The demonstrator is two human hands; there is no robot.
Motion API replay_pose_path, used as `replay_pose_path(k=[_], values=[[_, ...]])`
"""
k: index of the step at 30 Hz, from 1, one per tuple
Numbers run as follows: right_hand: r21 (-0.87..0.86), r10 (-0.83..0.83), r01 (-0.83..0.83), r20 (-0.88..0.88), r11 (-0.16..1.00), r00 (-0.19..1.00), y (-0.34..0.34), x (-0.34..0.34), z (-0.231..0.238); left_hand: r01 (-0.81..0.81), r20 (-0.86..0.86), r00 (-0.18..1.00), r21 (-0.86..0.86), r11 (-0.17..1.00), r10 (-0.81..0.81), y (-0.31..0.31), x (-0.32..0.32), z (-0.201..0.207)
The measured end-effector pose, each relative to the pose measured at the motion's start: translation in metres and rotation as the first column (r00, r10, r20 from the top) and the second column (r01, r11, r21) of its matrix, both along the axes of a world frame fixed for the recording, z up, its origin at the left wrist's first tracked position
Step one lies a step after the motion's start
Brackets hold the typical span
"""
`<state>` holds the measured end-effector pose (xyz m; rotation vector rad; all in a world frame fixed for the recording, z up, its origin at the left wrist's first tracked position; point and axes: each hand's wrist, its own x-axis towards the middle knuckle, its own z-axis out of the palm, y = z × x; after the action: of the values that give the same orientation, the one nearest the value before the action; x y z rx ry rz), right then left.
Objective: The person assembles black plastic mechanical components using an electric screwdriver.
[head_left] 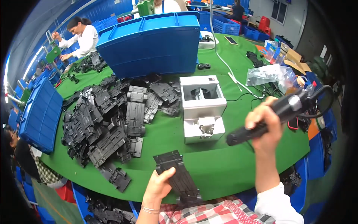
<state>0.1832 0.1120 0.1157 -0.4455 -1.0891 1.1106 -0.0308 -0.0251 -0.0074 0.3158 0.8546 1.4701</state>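
My left hand (158, 186) is closed around a black plastic toy-car chassis (180, 179), tilted over the table's near edge, thumb across its face. In my right hand (265, 121) is a black electric screwdriver (285, 108), raised above the table on the right. Its dark tip end points left and its cable loops off at the right. Between and beyond my hands stands a white screw feeder (204, 106) with an open top and a small metal outlet at its front. A large heap of similar black chassis (100, 123) lies on the left.
A big blue crate (151, 46) stands tilted behind the heap; another blue crate (40, 115) leans at the left edge. Plastic bags (264, 74), cables and bottles crowd the right side of the green tablecloth (164, 138). A co-worker (84, 39) works at the far left.
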Motion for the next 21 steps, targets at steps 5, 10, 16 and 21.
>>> replay_pose_path(k=[5,10,16,21], values=[[0.184,-0.142,0.094,0.272,0.978,0.952,0.014,-0.035,-0.013,0.042,-0.247,0.966,-0.151,0.988,-0.079,0.009,0.024,0.002],[0.134,-0.042,-0.011,0.382,0.991,0.923,0.028,-0.051,-0.015,0.03,-0.085,0.995,-0.143,0.989,-0.042,0.015,0.031,-0.004],[-0.115,0.157,-0.136,0.199,0.984,0.967,0.013,-0.038,-0.016,-0.026,-0.227,0.974,-0.124,0.992,-0.003,0.021,0.037,0.006],[-0.127,0.261,-0.245,0.131,0.961,0.956,-0.02,-0.041,-0.022,-0.002,-0.319,0.947,-0.135,0.991,-0.041,0.021,0.037,0.008]])
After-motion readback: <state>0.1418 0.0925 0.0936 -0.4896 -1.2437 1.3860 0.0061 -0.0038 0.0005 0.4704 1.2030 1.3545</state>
